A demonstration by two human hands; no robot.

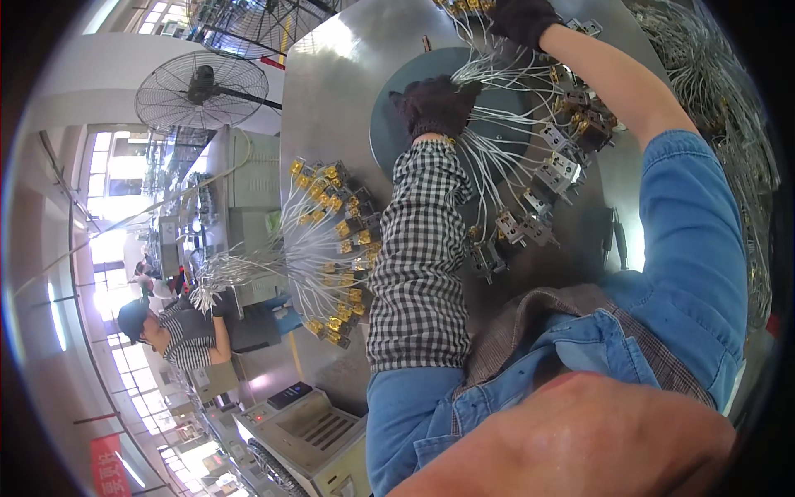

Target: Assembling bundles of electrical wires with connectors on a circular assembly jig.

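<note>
My left hand (435,106), in a dark glove below a black-and-white checked sleeve, is closed around a bundle of white wires (497,77) over a round dark-grey disc (387,137). The wires fan out to the right. Small metal switch-like parts (559,172) hang on their ends in an arc along the disc's right side. At the top edge my right hand (526,22), also gloved, is curled beside yellow-and-metal parts (464,7). Its fingertips are partly cut off, so what they hold cannot be made out.
Left of my sleeve, another wire bundle (286,263) with yellow-ended parts (335,319) lies on the metal table (331,108). Many loose wires (704,91) lie at the far right. A beige machine (315,439), a large fan (203,87) and a seated person (186,335) are at the left.
</note>
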